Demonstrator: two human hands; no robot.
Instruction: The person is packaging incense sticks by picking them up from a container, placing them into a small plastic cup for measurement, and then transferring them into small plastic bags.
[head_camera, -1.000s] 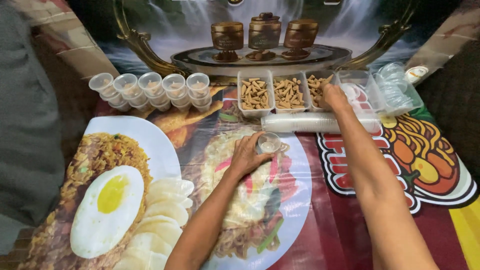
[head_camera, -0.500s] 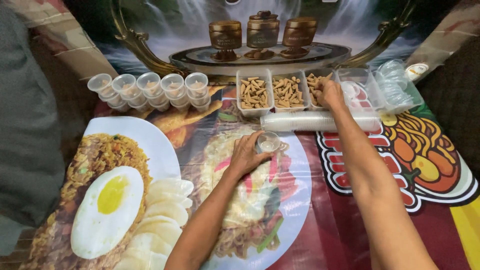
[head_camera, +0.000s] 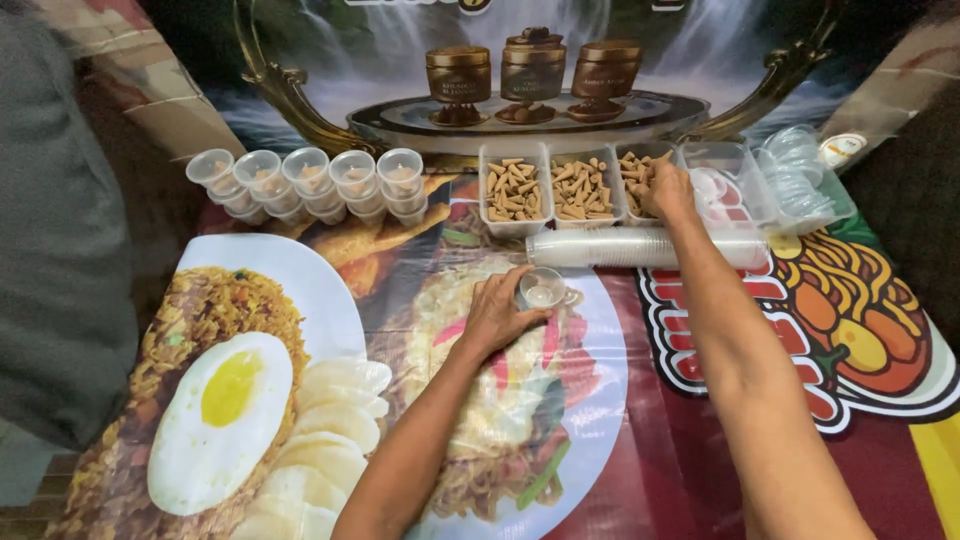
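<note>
Two hands busy: left hand (head_camera: 492, 315) clamps a small cup (head_camera: 541, 288), right hand (head_camera: 668, 192) pinches cones (head_camera: 634, 180) at one o'clock.

A row of lidded cups (head_camera: 310, 185) stands beside a sleeve of stacked cups (head_camera: 640, 247).

A printed food banner (head_camera: 760, 470) covers the surface under dim light.

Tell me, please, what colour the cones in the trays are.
Light brown cones, clearest in the head view.
</note>
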